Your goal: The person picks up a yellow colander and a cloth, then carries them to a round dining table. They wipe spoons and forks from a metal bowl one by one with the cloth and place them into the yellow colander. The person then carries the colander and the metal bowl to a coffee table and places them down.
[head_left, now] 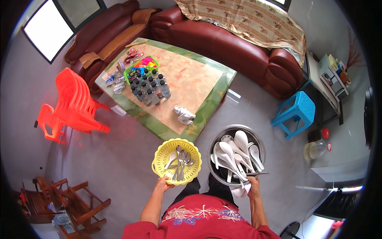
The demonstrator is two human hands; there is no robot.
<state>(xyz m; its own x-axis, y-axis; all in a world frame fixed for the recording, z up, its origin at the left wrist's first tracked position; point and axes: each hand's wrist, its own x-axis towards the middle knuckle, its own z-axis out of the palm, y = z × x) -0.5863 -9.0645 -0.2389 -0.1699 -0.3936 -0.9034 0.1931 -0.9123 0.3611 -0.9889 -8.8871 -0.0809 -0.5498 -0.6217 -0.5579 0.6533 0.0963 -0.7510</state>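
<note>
My left hand (163, 184) is closed on the near rim of a yellow plastic colander (195, 172) with a scalloped edge. Metal spoons and forks (183, 158) and a white spoon (171, 161) lie inside it. To the right, my right hand (254, 185) grips the near right rim of a round steel basin (260, 145). Several white soup spoons and ladles (227, 152) fill the basin, with a dark utensil (256, 173) lying across its near rim. A white cloth (240, 191) hangs under the basin beside my right hand. Both containers are held level in front of my body.
Ahead stands a green-edged table (159, 123) bearing capped bottles (149, 87), a green basket (127, 75) and a crumpled white cloth (184, 114). Red chairs (71, 105) are stacked left, a blue stool (296, 109) right. Sofas (223, 38) line the back; wooden chairs (79, 203) sit lower left.
</note>
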